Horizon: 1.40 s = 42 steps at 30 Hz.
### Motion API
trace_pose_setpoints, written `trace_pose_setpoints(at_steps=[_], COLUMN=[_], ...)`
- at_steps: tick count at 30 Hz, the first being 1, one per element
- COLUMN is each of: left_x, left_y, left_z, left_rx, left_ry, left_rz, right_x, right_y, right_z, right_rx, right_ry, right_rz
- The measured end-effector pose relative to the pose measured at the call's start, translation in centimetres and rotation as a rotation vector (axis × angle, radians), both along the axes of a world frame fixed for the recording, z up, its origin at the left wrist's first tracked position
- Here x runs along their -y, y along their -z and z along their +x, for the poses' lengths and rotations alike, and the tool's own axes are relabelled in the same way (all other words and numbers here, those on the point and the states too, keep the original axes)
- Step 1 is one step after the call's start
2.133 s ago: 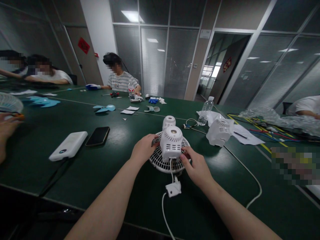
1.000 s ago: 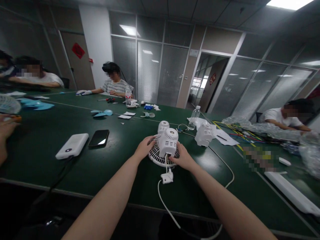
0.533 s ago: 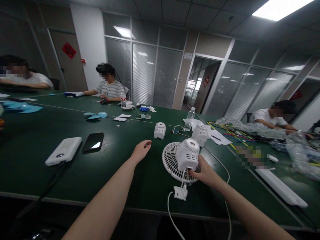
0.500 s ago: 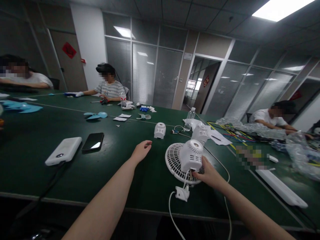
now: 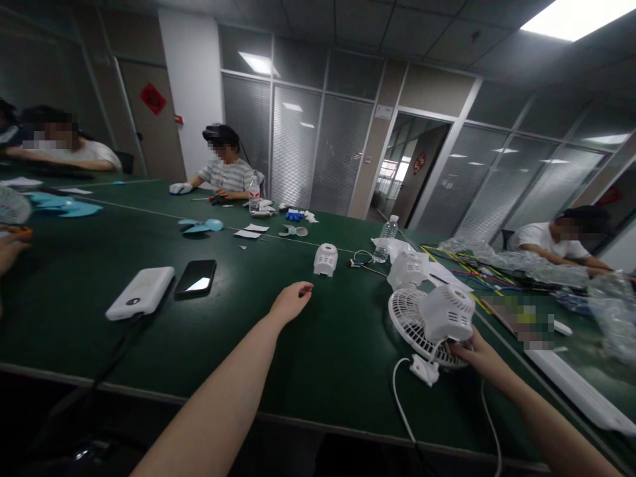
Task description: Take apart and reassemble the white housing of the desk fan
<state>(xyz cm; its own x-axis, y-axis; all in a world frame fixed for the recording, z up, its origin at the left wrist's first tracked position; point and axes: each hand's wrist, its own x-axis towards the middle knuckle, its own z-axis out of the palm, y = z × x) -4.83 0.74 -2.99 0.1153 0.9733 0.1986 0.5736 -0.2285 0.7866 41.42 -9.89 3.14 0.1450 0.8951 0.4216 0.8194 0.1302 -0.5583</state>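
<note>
My right hand (image 5: 474, 354) is wrapped around the lower edge of a small white electric fan (image 5: 447, 315). Its round slatted grille (image 5: 405, 321) is tilted under the vented motor housing. A white cord runs from a small switch box (image 5: 424, 370) below the fan toward the table's front edge. My left hand (image 5: 293, 301) hovers over the green table, its fingers drawn together; anything between them is hidden. Just beyond it, without contact, stands a loose white vented housing cover (image 5: 325, 260). A second white vented housing (image 5: 407, 267) lies behind the fan.
A white power bank (image 5: 142, 293) and a black phone (image 5: 196, 278) lie on the left. Blue fan blades (image 5: 200, 226) are farther back. A water bottle (image 5: 386, 238) stands behind the fan. Wires and plastic wrap (image 5: 519, 258) spread on the right. Several people sit around the table.
My right hand has moved the fan to the right, with its cord and switch box trailing along. My left hand stays near the loose cover. The view has shifted slightly.
</note>
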Motion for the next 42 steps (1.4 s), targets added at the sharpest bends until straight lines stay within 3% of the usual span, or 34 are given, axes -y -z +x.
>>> trace_pose_setpoints(at_steps=[6,15,32,42], left_x=[0.1,0.2,-0.1,-0.4], left_y=[-0.1,-0.4,-0.4,-0.5], left_z=[0.0,0.0,0.5,0.5], left_rx=[-0.014,-0.026,-0.062,-0.06], left_ry=[-0.001,0.006,0.004,0.006], left_rz=[-0.007,-0.007,0.011,-0.022], right_x=[1.3,-0.5,-0.4,0.3], right_y=[0.6,0.0,-0.8,-0.5], right_z=[-2.0,-5.2,-5.6,-6.3], right_rx=[-0.216,0.134,0.174,0.084], right_ry=[0.089,0.215,0.29,0.388], right_rz=[0.049,0.219,0.302,0.318])
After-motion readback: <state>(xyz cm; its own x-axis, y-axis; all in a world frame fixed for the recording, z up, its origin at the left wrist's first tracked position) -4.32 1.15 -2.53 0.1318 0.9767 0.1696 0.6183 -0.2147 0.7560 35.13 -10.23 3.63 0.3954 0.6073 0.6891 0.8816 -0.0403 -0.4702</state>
